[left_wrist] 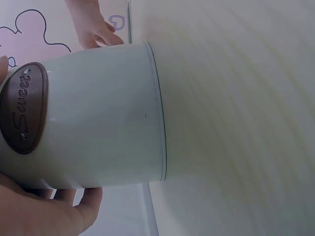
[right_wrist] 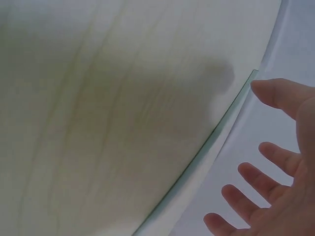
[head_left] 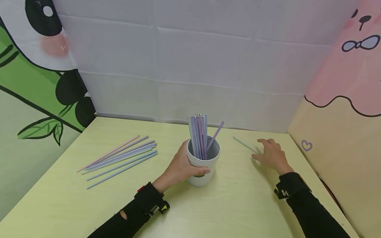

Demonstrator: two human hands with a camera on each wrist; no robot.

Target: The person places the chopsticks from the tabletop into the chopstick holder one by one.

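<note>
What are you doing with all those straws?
A person's left hand grips a white cup that stands on the yellow-green table with a bunch of straws upright in it. The right hand, fingers spread, reaches over a single pale straw lying on the table. A loose pile of pink, purple and blue straws lies to the left.

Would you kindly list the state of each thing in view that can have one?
left hand: grips the cup's side
right hand: fingers spread, over the single straw
cup: upright on the table, holding a bundle of straws
bundle of straws: standing in the cup, one leaning right
single straw: lying flat on the table
loose straws: lying flat in a fan on the left
</note>
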